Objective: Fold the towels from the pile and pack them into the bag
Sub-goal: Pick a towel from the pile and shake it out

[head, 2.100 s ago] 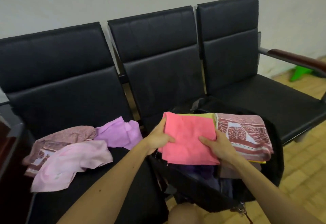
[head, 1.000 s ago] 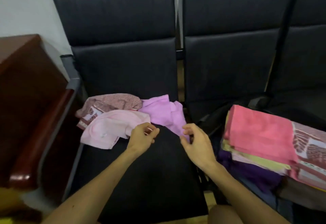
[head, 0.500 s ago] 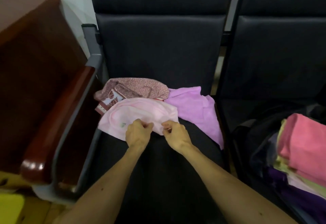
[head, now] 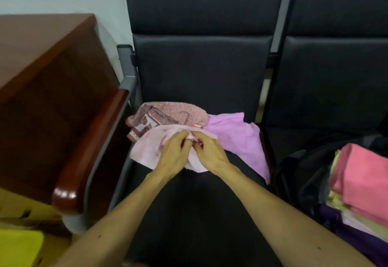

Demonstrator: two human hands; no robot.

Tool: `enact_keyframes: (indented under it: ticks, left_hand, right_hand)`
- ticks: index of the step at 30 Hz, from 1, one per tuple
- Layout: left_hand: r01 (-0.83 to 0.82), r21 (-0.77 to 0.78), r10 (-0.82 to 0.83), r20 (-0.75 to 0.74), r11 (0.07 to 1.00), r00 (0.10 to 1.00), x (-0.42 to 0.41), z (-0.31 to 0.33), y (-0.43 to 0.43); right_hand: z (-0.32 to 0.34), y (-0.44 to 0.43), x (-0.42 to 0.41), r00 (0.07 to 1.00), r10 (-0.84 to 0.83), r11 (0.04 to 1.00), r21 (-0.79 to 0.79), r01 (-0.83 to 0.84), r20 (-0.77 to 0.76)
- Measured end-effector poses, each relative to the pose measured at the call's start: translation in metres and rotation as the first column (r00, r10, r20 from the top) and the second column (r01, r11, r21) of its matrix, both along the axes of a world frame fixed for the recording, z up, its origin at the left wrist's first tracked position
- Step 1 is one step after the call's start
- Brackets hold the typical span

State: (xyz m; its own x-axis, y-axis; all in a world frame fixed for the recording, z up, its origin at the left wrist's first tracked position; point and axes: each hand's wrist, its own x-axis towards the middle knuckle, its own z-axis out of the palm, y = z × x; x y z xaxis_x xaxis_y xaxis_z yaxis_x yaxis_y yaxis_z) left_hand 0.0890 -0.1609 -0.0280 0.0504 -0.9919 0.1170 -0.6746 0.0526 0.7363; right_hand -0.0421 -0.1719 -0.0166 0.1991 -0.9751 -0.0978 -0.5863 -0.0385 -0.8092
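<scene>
Pale pink towel (head: pixel 147 150) on the black seat (head: pixel 199 214), pinched by left hand (head: pixel 174 152) and right hand (head: pixel 211 154).
We noted the towel crumpled and unfolded at the front of the pile, overlapping a brown patterned towel (head: pixel 168 113) behind it and touching a lilac towel (head: pixel 235 134) to its right. Both hands lay side by side, knuckles up, fingers curled and clamped on the cloth near its middle. The black bag (head: pixel 298 178), holding folded towels (head: pixel 363 174), stood well apart to the right.

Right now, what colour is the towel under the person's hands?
Pale pink. The towel shows best in the head view, the only one here.
</scene>
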Motion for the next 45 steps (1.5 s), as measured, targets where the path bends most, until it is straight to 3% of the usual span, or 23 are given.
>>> enact_keyframes:
  ticks: [4,7,10,15,19,25,30,35,37,42,45]
  left_hand:
    - [0.078,-0.034,-0.084,-0.220,0.996,0.972,0.000,0.100,0.031]
    - [0.047,-0.116,-0.088,-0.383,0.992,0.920,-0.007,0.170,0.060]
    - [-0.028,-0.164,-0.067,-0.545,0.986,0.836,-0.017,0.230,0.092]
    - [-0.073,-0.229,-0.079,-0.589,0.971,0.804,-0.037,0.299,0.134]
    - [0.069,-0.312,-0.206,-0.434,0.948,0.877,-0.046,0.334,0.175]
    - [0.287,-0.365,-0.401,-0.291,0.886,0.869,-0.044,0.362,0.222]
    - [0.471,-0.222,-0.514,-0.216,0.854,0.830,-0.038,0.370,0.252]
    - [0.536,-0.070,-0.536,-0.233,0.841,0.811,-0.040,0.366,0.269]
    - [0.549,-0.069,-0.545,-0.273,0.833,0.793,-0.041,0.363,0.274]
    - [0.587,-0.204,-0.611,-0.426,0.783,0.667,-0.058,0.361,0.283]
    - [0.565,-0.217,-0.603,-0.358,0.796,0.713,-0.063,0.362,0.287]
  right_hand:
    - [0.094,0.025,-0.014,0.999,0.054,0.975,-0.215,-0.052,0.002]
    - [0.161,0.054,-0.023,0.995,0.092,0.917,-0.388,-0.095,-0.027]
    - [0.221,0.089,-0.028,0.993,0.110,0.900,-0.426,-0.087,0.030]
    - [0.291,0.148,-0.036,0.972,0.082,0.916,-0.401,0.012,0.219]
    - [0.328,0.200,-0.044,0.905,-0.018,0.941,-0.299,0.159,0.424]
    - [0.361,0.247,-0.057,0.877,-0.103,0.924,-0.280,0.259,0.470]
    - [0.381,0.269,-0.069,0.923,-0.039,0.887,-0.412,0.208,0.384]
    - [0.397,0.281,-0.084,0.941,-0.026,0.840,-0.503,0.204,0.339]
    - [0.398,0.288,-0.089,0.957,0.021,0.842,-0.522,0.138,0.288]
    - [0.385,0.306,-0.083,0.993,0.100,0.810,-0.575,-0.115,-0.058]
    - [0.376,0.312,-0.087,0.997,0.054,0.762,-0.648,-0.008,0.051]
